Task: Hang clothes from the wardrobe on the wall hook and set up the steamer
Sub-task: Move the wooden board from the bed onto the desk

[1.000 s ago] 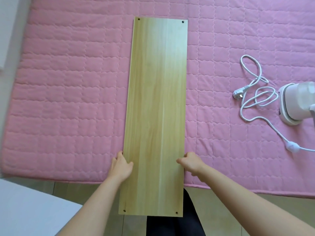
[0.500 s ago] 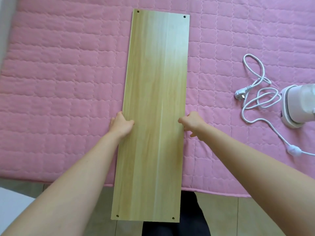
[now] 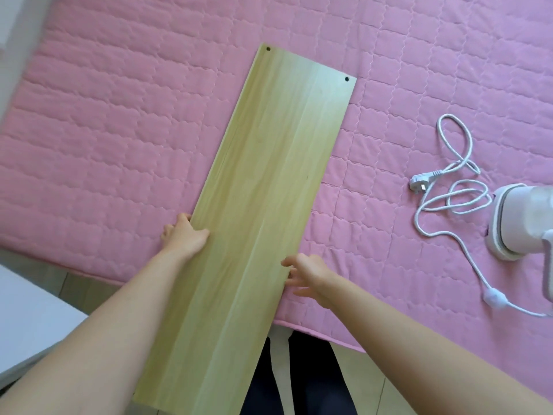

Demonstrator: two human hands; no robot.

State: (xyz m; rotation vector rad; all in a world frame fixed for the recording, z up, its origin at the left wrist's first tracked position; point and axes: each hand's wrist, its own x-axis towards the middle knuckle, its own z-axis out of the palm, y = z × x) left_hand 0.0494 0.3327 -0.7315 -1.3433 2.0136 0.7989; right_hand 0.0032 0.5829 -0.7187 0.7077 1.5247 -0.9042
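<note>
The quilt (image 3: 119, 139) is pink all over, with a pattern of stitched wavy squares in rows. The board (image 3: 257, 211) is pale yellow-green wood with long light and dark streaks running down it, and two small dark holes sit at its 12 o'clock end. At 3 o'clock the steamer (image 3: 520, 223) is white with a soft purple tint and a see-through top. Its cord (image 3: 454, 163) and plug (image 3: 417, 182) are white. At 6 o'clock the clothes (image 3: 314, 381) are dark, almost black. At 8 o'clock a block (image 3: 27, 322) is white.
</note>
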